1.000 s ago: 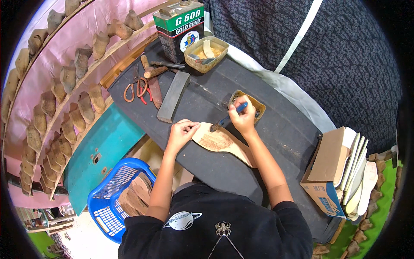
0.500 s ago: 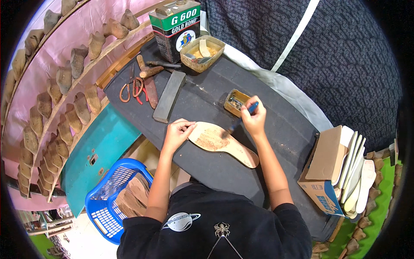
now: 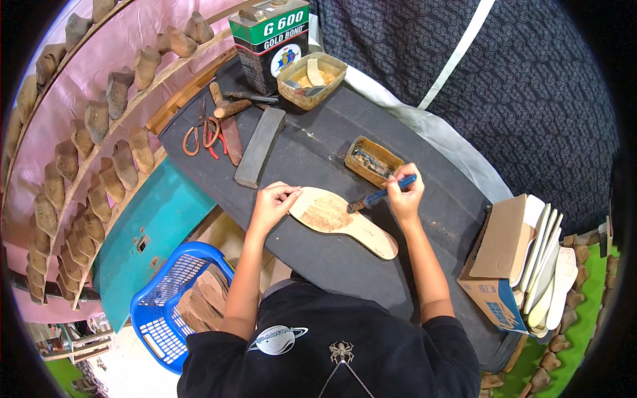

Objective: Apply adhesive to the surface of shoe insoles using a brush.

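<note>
A pale, sole-shaped shoe piece (image 3: 324,212) lies slantwise on the dark table, with brownish smears over its wide end. The fingers and thumb of my left hand (image 3: 271,207) pinch its left edge. My right hand (image 3: 406,194) grips a paintbrush (image 3: 379,194) by its blue handle. The brush's dark bristles touch the right side of the sole near its middle. Just beyond my right hand stands a small rectangular tub (image 3: 373,163) with dark, crusted residue inside.
A grey block (image 3: 261,148), scissors (image 3: 203,135) and a hammer (image 3: 229,108) lie at the left. Behind them are a metal can (image 3: 269,46) and a glue-crusted tub (image 3: 312,81). A box of soles (image 3: 494,265) stands right; a blue basket (image 3: 174,312) sits below left.
My right hand has moved slightly right and nearer, tilting the brush handle lower. The bristles have slid a little right along the sole. My left hand stays in place.
</note>
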Motion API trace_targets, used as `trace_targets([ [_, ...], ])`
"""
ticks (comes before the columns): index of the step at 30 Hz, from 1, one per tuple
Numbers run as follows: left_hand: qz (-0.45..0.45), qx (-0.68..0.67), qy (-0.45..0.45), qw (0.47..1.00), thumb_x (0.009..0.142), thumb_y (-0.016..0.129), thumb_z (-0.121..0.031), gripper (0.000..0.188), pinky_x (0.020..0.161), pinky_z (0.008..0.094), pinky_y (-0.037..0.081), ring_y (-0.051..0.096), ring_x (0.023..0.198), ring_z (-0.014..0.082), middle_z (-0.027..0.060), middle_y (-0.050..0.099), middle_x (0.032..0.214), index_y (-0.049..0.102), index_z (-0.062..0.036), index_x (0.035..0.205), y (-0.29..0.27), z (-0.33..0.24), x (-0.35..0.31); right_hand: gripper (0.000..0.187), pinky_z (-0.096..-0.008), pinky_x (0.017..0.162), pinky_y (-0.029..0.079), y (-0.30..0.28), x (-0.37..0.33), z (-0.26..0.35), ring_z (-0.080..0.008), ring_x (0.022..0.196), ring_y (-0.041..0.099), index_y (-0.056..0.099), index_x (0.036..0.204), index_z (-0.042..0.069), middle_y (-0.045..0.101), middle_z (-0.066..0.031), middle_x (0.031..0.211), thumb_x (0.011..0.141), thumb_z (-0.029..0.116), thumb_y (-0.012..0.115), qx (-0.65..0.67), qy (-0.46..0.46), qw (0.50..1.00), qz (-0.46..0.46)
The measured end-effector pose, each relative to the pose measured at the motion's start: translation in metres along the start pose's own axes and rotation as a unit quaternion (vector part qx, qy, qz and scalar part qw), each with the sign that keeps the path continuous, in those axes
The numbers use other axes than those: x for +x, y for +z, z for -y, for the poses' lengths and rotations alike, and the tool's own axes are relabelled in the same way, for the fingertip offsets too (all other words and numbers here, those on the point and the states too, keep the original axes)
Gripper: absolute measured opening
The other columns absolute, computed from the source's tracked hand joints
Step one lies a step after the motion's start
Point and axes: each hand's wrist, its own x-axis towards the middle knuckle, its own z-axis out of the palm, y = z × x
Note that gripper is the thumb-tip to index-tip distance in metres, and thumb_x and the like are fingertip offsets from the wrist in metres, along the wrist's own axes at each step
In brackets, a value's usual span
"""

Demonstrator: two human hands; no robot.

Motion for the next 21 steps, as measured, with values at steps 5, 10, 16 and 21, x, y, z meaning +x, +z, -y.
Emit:
trace_targets([
  [5,-0.014,-0.002,0.019,1.000,0.074,0.062,-0.006,0.012,0.042,0.0187,0.039,0.050,0.049,0.0056,0.0052,0.057,0.069,0.063,0.0027,0.081,0.002,0.001,0.003,0.016,-0.0186,0.047,0.030,-0.016,-0.003,0.003,-0.0032,0.054,0.034,0.039,0.065,0.006,0.038,0.0028,0.060,0.068,-0.001,0.053,0.013,0.021,1.000,-0.003],
  [10,-0.010,-0.008,0.014,1.000,0.074,0.062,-0.006,0.013,0.042,0.0187,0.040,0.050,0.050,0.0056,0.0048,0.057,0.069,0.063,0.0030,0.082,0.004,-0.001,0.003,0.016,-0.0170,0.044,0.028,0.005,0.008,0.007,-0.0013,0.051,0.034,0.040,0.069,0.006,0.038,0.0053,0.059,0.073,0.002,0.055,0.012,0.015,0.999,-0.042],
  [16,-0.010,-0.008,0.008,1.000,0.074,0.061,-0.006,0.013,0.042,0.0180,0.039,0.049,0.052,0.0050,0.0048,0.057,0.072,0.063,0.0032,0.083,0.004,-0.002,0.002,0.020,-0.0170,0.042,0.029,0.040,0.004,0.006,-0.0012,0.049,0.036,0.041,0.070,0.006,0.039,0.0050,0.057,0.074,0.009,0.061,0.035,0.075,0.996,0.015],
  [21,-0.012,-0.032,-0.003,0.999,0.074,0.062,-0.006,0.013,0.043,0.0175,0.040,0.049,0.054,0.0047,0.0049,0.057,0.073,0.063,0.0033,0.084,0.004,0.002,0.001,0.017,-0.0201,0.046,0.032,0.014,-0.009,0.011,-0.0049,0.052,0.037,0.039,0.067,0.005,0.040,0.0015,0.059,0.068,0.002,0.057,0.021,-0.004,0.999,0.023],
])
